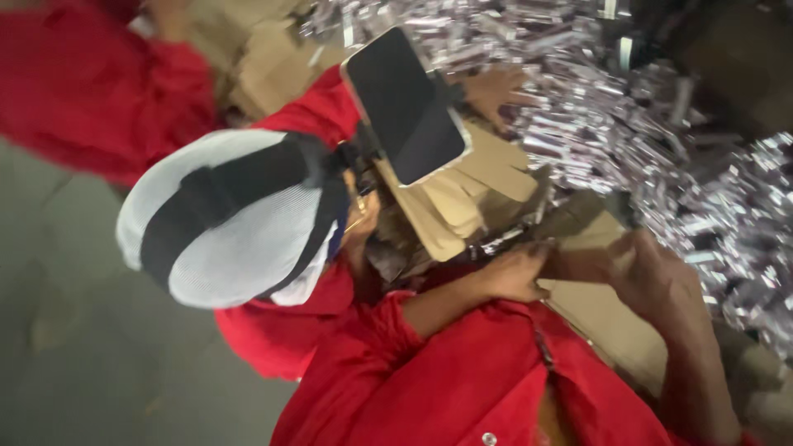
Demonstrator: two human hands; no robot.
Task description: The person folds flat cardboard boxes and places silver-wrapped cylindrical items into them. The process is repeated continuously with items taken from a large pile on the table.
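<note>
The left hand (516,272) is curled shut on the near edge of a flat card (578,248). The right hand (652,281) is on its far end, but its fingers are too blurred to tell whether they clasp it or lie flat. The card sits low between both hands, just beside a stack of cards (462,198) and a heap of silvery packets (661,124).

The main risk is crowding. A co-worker's head in a white hairnet (231,215), with a phone (405,103) strapped to it, leans in right over the stack. A lifted card could clip the phone or the face. The co-worker's hand (496,87) reaches into the packets, so arms may cross. The loose heap could also slide onto the card, or a weak right-hand hold could let it slip.
</note>
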